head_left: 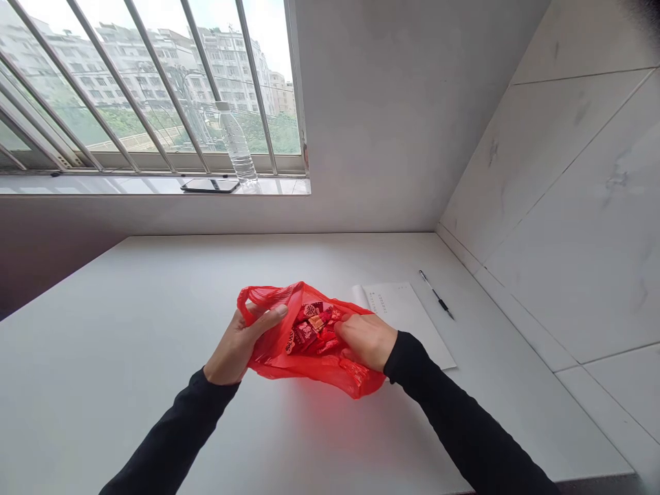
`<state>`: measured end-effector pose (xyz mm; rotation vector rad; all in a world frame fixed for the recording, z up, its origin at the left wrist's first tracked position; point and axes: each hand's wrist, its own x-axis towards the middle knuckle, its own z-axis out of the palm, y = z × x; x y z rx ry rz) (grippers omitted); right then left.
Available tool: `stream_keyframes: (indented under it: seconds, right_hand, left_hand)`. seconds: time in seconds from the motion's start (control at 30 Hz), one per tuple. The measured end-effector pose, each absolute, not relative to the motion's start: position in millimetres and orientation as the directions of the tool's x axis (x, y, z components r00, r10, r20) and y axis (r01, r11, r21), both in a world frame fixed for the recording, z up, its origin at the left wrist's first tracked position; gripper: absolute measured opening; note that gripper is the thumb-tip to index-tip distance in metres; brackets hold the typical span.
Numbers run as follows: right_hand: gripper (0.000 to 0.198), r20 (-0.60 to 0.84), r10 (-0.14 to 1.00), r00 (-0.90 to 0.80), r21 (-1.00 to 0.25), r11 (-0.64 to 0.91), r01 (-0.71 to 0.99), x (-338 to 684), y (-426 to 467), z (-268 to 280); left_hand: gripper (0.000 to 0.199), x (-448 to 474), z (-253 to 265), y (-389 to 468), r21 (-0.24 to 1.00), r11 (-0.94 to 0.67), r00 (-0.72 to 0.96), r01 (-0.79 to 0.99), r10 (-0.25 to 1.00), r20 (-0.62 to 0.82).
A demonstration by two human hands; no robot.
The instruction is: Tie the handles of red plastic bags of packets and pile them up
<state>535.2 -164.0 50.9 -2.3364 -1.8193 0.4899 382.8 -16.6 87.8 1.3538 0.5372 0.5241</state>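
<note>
A thin red plastic bag [320, 368] is held over the white table with its mouth facing up. Several small red wrapped candies [309, 326], printed with characters, lie inside it. My left hand [242, 337] grips the left side of the bag near a handle loop, thumb over the rim and fingers behind the plastic. Reaching into the bag from the right is my right hand [364, 337], its fingers curled among the candies. Its fingertips are hidden, so I cannot see whether it grips one.
Behind the bag, an open notebook [402, 309] with some writing lies on the white table [128, 371], with a black pen [436, 294] to its right. A phone [210, 185] and a clear water bottle [237, 144] are on the sill of the barred window. A tiled wall bounds the right.
</note>
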Motion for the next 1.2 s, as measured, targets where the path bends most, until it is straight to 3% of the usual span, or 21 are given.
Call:
stream_keyframes:
  seconds: [0.17,0.33,0.5,0.63,0.87,1.0,1.13,1.2]
  right_hand:
    - [0.005,-0.213,0.961,0.177,-0.244,-0.228,0.943,529,-158,45]
    - [0.034,-0.184,0.943,0.276,-0.209,-0.312,0.927,524,-147,34]
    - [0.041,-0.155,0.953,0.260,-0.215,-0.289,0.933,519,-144,28]
    - [0.026,-0.137,0.967,0.215,-0.237,-0.243,0.941,514,-143,29]
    - [0.045,-0.083,0.988,0.132,-0.313,-0.152,0.937,502,-139,25]
    - [0.055,-0.076,0.976,0.203,-0.324,-0.217,0.921,505,-138,22]
    - [0.036,-0.109,0.968,0.226,-0.341,-0.250,0.906,520,-144,34]
    - [0.038,-0.089,0.984,0.157,-0.447,-0.180,0.876,529,-154,49]
  left_hand:
    - [0.025,381,88,-14,0.990,0.136,0.770,-0.041,0.635,-0.055]
    - [0.024,381,87,-12,0.992,0.121,0.802,-0.042,0.597,-0.039]
    - [0.023,382,86,-10,0.992,0.105,0.790,-0.073,0.613,-0.007]
    - [0.023,382,86,-9,0.989,0.105,0.779,-0.102,0.627,0.013]
    - [0.024,382,86,-8,0.989,0.117,0.755,-0.088,0.656,-0.011]
    - [0.025,382,86,-8,0.990,0.113,0.755,-0.085,0.656,-0.010]
    - [0.026,381,84,-6,0.994,0.079,0.762,-0.077,0.647,0.008]
    - [0.027,381,81,-2,0.995,0.061,0.769,-0.077,0.638,0.020]
